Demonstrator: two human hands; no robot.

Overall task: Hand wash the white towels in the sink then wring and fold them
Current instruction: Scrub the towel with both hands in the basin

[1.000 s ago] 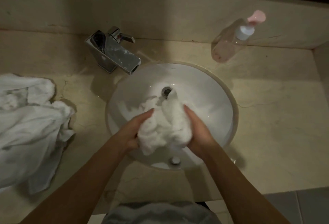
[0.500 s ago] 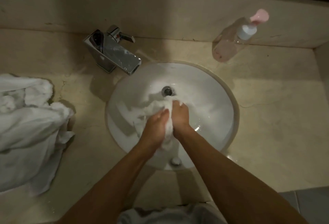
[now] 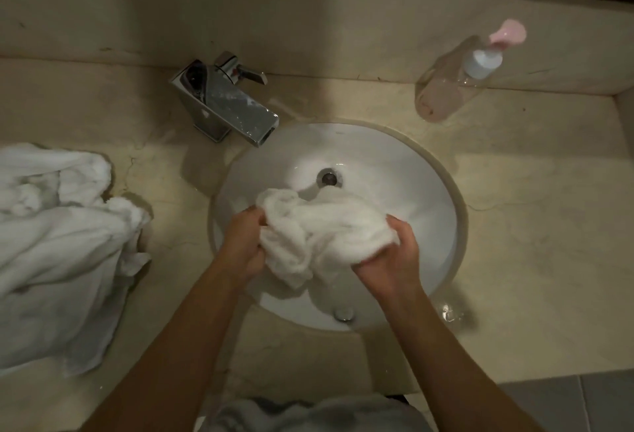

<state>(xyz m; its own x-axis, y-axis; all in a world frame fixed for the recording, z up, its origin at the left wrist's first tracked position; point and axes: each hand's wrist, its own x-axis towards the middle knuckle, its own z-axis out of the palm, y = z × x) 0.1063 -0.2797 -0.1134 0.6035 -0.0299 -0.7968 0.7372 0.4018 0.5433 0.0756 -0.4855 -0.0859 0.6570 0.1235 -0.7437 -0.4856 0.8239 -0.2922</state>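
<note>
1. Head view: the left hand (image 3: 244,247) and right hand (image 3: 389,256) each clutch an end of the towel (image 3: 320,236), bunched between them over the sink (image 3: 404,170) so water falls in the bowl.
2. More towels (image 3: 58,253) wait on the surface (image 3: 535,225), well left of the left hand.

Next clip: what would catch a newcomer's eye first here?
Both hands, left hand and right hand, grip a bunched white towel over the round white sink basin. A heap of white towels lies on the counter to the left, and a pink-topped pump bottle stands at the back right.
</note>
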